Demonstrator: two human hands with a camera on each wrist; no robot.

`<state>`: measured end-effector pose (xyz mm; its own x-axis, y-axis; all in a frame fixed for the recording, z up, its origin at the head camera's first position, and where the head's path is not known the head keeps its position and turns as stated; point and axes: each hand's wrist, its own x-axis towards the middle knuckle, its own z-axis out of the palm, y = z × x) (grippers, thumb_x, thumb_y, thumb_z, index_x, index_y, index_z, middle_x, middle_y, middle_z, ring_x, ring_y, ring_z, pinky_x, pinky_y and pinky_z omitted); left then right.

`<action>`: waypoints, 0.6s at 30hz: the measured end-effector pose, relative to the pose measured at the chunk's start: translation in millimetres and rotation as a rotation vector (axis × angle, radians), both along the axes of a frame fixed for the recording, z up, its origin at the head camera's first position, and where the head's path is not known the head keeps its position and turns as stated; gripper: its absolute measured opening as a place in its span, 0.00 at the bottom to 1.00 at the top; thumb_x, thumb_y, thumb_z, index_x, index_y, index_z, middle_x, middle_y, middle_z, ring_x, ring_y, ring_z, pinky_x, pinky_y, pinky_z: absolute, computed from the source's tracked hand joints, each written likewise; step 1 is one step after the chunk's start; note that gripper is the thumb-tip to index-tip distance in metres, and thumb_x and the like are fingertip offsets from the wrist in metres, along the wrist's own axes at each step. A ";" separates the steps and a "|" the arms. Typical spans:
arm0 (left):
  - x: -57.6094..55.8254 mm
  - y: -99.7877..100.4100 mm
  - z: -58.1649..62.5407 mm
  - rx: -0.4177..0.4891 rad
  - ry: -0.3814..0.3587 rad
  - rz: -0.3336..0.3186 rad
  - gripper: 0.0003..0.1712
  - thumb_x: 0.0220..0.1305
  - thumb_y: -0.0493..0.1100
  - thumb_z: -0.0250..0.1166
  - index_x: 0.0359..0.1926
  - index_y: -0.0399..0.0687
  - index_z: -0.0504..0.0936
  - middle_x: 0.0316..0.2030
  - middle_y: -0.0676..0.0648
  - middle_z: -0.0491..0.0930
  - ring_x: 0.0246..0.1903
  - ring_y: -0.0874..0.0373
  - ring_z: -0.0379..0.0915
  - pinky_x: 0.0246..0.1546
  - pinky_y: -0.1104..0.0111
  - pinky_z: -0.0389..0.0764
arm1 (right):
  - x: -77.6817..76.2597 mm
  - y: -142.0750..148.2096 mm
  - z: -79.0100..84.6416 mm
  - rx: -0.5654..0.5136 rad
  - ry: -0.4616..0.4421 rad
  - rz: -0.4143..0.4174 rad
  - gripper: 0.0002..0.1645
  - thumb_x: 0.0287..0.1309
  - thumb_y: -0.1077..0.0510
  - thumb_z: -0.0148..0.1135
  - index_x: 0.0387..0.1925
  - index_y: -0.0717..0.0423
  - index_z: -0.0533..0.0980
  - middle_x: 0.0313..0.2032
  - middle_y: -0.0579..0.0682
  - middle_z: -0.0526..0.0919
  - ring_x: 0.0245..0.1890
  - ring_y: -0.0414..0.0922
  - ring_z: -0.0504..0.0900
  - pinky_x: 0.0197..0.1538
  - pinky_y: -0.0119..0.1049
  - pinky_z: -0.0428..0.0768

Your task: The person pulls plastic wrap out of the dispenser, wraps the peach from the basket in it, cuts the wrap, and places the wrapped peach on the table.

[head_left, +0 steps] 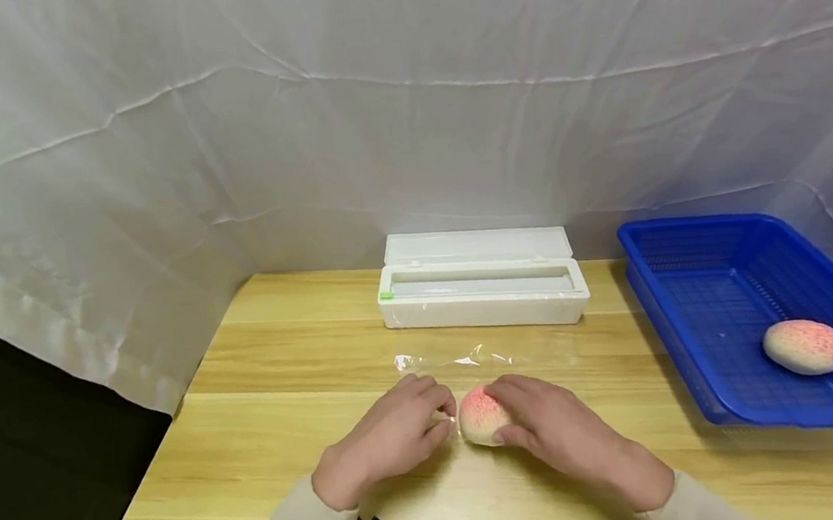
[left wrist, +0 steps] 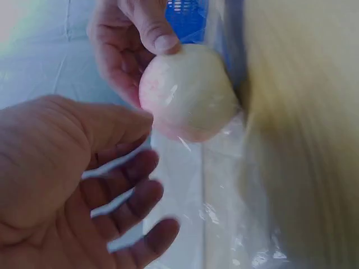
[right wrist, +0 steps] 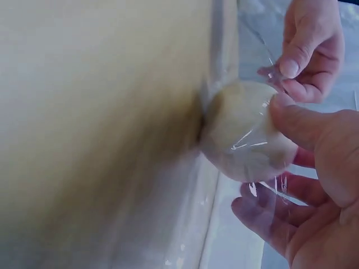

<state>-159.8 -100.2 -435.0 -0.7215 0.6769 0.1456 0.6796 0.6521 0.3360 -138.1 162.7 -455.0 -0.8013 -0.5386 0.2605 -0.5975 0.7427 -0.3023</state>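
A pink-and-cream peach (head_left: pixel 481 418) rests low over the table, with clear cling film (right wrist: pixel 253 147) stretched across its surface. My right hand (head_left: pixel 556 426) grips the peach from the right, thumb on one side and fingers round the other. Just left of the fruit, my left hand (head_left: pixel 395 429) pinches the film's edge between thumb and index finger; its other fingers curl loosely in the left wrist view. More film (head_left: pixel 471 361) lies wrinkled and shiny on the wood beyond both hands.
Behind the film stands a white cling film box (head_left: pixel 485 308), lid raised, with a green slider at its left end. To the right, a blue plastic basket (head_left: pixel 685 351) holds a second peach (head_left: pixel 805 346). A grey-white curtain (head_left: pixel 405 144) hangs behind the wooden table (head_left: pixel 253 443).
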 end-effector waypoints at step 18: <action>-36.8 32.9 -6.4 0.160 -0.310 0.044 0.23 0.65 0.52 0.76 0.59 0.54 0.84 0.50 0.56 0.88 0.46 0.67 0.81 0.50 0.72 0.82 | -45.5 16.9 4.0 -0.173 -0.420 0.048 0.28 0.75 0.43 0.61 0.72 0.40 0.75 0.64 0.45 0.83 0.65 0.50 0.81 0.66 0.55 0.80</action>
